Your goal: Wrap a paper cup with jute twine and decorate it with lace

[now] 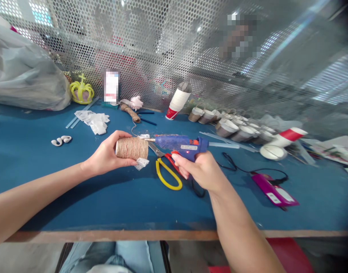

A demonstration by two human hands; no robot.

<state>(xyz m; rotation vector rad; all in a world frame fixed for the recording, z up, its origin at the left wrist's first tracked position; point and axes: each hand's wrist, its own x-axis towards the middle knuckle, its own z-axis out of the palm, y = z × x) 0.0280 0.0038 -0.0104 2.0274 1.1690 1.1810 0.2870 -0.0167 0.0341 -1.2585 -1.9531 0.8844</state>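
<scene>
My left hand (105,153) is closed around a paper cup wrapped in brown twine (132,148), which lies on its side in the air. A scrap of white lace (142,163) hangs from the cup's right end. In my right hand (201,167) is a blue hot glue gun (174,143) with a small red light showing. Its metal nozzle points left and meets the cup's rim area; whether it touches I cannot tell. A clear glue stick (223,145) juts from the gun's back. Beneath the gun lie scissors (170,178) with yellow and red handles, partly hidden.
Behind are a twine bundle (130,113), white lace (94,120), a yellow crown (82,91) and stacked paper cups (178,100). Several twine-handled small buckets (228,127) stand at right. A purple packet (273,189) lies by a black cord. White earbuds (61,140) rest at left. Perforated metal (151,45) closes the back.
</scene>
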